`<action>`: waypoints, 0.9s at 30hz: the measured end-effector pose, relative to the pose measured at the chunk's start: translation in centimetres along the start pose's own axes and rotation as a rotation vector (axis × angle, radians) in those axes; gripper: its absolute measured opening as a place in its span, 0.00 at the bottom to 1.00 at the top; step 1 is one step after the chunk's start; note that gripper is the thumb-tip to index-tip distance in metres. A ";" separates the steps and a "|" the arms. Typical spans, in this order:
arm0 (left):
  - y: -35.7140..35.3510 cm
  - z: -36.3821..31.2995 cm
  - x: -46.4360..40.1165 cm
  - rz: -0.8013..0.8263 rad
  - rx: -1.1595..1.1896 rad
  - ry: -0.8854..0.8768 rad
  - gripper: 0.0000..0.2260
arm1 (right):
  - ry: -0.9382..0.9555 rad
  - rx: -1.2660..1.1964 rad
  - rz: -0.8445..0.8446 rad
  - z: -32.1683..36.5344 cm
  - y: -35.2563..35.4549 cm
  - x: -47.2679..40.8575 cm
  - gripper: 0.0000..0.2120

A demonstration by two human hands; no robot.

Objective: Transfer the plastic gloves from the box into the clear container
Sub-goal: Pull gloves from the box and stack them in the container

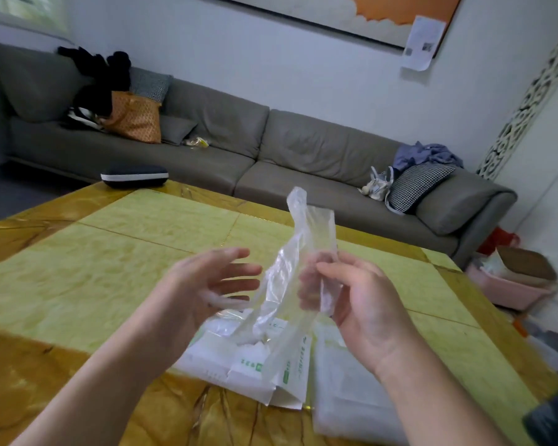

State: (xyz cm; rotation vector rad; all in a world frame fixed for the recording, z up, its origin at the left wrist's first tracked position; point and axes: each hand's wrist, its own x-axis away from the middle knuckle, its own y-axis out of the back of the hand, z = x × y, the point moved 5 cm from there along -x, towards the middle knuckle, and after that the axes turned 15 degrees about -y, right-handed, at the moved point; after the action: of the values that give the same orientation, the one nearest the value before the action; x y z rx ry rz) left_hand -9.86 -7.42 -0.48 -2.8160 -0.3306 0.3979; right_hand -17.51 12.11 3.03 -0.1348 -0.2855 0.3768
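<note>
Plastic film, thin, clear and crinkled, makes up the glove [303,252] held up at centre frame; it rises as a long twisted strip, its top end folded over toward the upper middle of the frame and its lower end trailing down to the box [245,358]. That box is white card with green print, torn open and flattened on the table [110,252], at lower centre; crumpled clear film shows in its opening. Just right of the box lies the clear container [345,391], a soft, translucent, flat shape whose edges are hard to make out. The table has a glossy top of pale yellow-green panels framed by amber, veined borders. The right hand [361,304], right of centre, is raised with the palm turned left, and its fingers [310,284] curl round the glove with the thumb pressing the film from above, so the strip is pinched at mid-length. The left hand [203,284], left of centre, faces it with the palm turned right and fingers [239,272] spread and straight, holding nothing, tips just beside the film; motion blur softens them. At upper frame a grey leather sofa [271,149] runs along the wall, and a dark oval case [134,176] sits on the table's far edge.
</note>
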 end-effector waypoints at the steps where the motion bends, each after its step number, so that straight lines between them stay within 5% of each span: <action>1: -0.9 -0.2 0.1 0.032 0.189 0.034 0.26 | 0.006 0.016 0.001 -0.3 0.2 0.2 0.09; 4: -3.2 -0.6 0.7 0.145 0.034 0.045 0.36 | 0.017 0.105 -0.038 -1.4 0.8 0.7 0.08; 6: -5.0 -0.9 0.9 0.196 -0.322 -0.037 0.27 | 0.000 0.147 -0.050 -2.1 1.0 1.2 0.08; 9: -5.8 -0.8 0.7 0.033 -0.583 -0.177 0.04 | -0.050 0.122 -0.048 -2.7 1.9 1.7 0.13; 12: -5.7 -0.6 0.4 0.016 -0.610 -0.143 0.05 | -0.045 0.304 -0.177 -2.2 5.3 2.1 0.14; 14: -6.3 -0.6 -0.2 0.139 -0.671 -0.122 0.05 | -0.024 0.453 -0.156 -1.3 7.1 2.5 0.12; 17: -9.4 -0.7 -0.8 0.444 -0.779 -0.105 0.05 | -0.027 0.616 -0.054 -0.2 8.3 2.9 0.27; 21: -12.5 -1.1 -2.3 0.677 -0.906 -0.071 0.07 | 0.135 0.736 -0.162 1.1 9.2 2.8 0.04; 24: -12.9 -2.2 -4.2 0.443 -1.146 -0.308 0.04 | 0.075 0.526 -0.310 0.7 12.6 2.7 0.07; 27: -15.8 -3.3 -2.4 0.196 -1.401 -0.826 0.11 | -0.025 0.504 -0.391 -0.3 15.5 2.7 0.08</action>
State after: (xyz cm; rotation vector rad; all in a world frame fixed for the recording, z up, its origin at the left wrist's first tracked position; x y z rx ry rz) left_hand -14.01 5.96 7.94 -3.7578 -0.6874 2.0797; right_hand -20.31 27.37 0.56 0.4166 -0.2275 0.0538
